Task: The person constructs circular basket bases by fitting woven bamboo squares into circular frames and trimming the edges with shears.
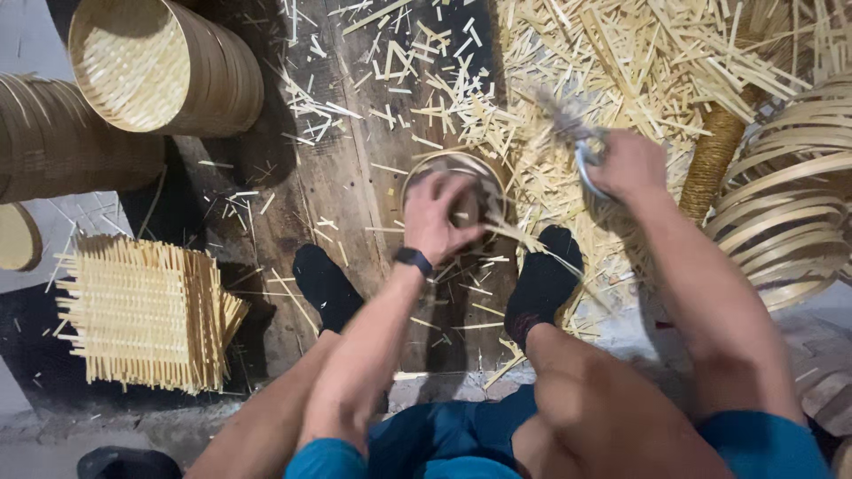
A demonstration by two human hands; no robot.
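Head view, read from left to right, shows woven round baskets (164, 66) and a square woven mat (142, 315) well apart on the left, then the left hand (441, 217) curled down over the rim of a small round bamboo frame (457, 191), which stands on the dark wooden floor (328, 168) between the two black-socked feet (328, 286). A thin bamboo strip (519, 236) runs from the frame rightward and slightly down over the right foot, and the right hand (626, 167), up and to the right of the frame, is closed around a pale curved tool (586, 173), with the pile of bamboo offcuts (621, 53) close behind and stacked bamboo hoops (790, 195) crowding its right.
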